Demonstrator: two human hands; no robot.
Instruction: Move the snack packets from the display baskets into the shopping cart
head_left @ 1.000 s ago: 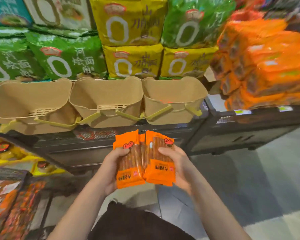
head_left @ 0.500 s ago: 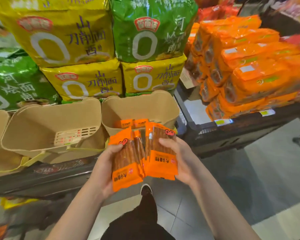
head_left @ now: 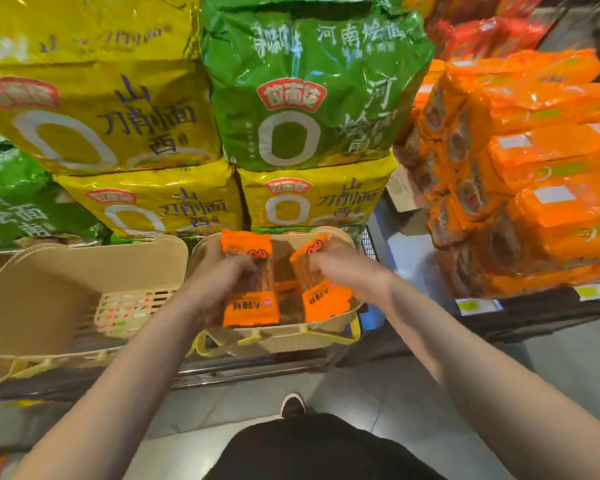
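Two orange snack packets hang over the right-hand beige display basket [head_left: 291,336]. My left hand [head_left: 219,282] grips the left orange packet [head_left: 250,306]. A second orange packet [head_left: 321,297], tilted, is gripped by my right hand [head_left: 343,268]. More orange and brown packets [head_left: 286,296] lie inside that basket between the two held ones. To its left a wider beige basket [head_left: 84,271] shows only its slotted wall. No shopping cart is in view.
Big yellow noodle bags [head_left: 146,202] and green noodle bags [head_left: 309,98] are stacked just behind the baskets. Orange multipacks [head_left: 534,168] pile up on the shelf to the right. A dark shelf edge [head_left: 257,368] runs under the baskets; grey floor tiles and my shoe [head_left: 292,405] lie below.
My hands have moved forward and up from in front of the shelf to over the right basket, and the two packets have spread apart. The camera has come closer to the shelf.
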